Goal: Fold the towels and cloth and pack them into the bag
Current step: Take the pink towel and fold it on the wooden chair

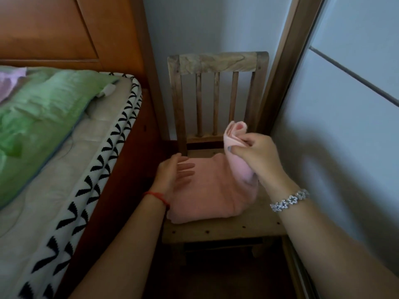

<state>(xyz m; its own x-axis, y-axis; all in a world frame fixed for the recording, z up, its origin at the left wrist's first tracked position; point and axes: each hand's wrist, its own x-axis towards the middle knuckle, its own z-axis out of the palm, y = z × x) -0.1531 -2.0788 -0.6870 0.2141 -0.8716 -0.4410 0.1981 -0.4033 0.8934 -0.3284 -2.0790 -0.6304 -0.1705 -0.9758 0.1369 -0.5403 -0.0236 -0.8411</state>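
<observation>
- My right hand (257,156) grasps a bunch of pink cloth, thumb and curled fingers pinched on its layered folds, and holds it raised above the right side of the seat.
- The folded layers stick up past my thumb towards the chair's back slats, and the rest hangs down from my grip to the pile below.
- The pink towel (207,197) lies in a soft heap on the seat of the wooden chair (218,61), covering most of the seat; a bare strip of wood shows along the near edge.
- I cannot tell whether the raised cloth is part of that towel or a second piece; it looks a shade paler.
- My left hand (172,173) is released, with fingers straight and together and the palm turned right, at the left far part of the towel. I cannot tell whether it touches the fabric.
- A red string (157,196) circles my left wrist, and a silver flower bracelet (289,200) circles my right wrist.
- The chair stands against the far wall, between the bed on the left and a pale panel (345,126) on the right.
- On the bed lies a green quilt (43,108), and a black-and-white patterned blanket (103,165) runs along the edge nearest the chair.
- A wooden headboard (54,29) rises at the far left.
</observation>
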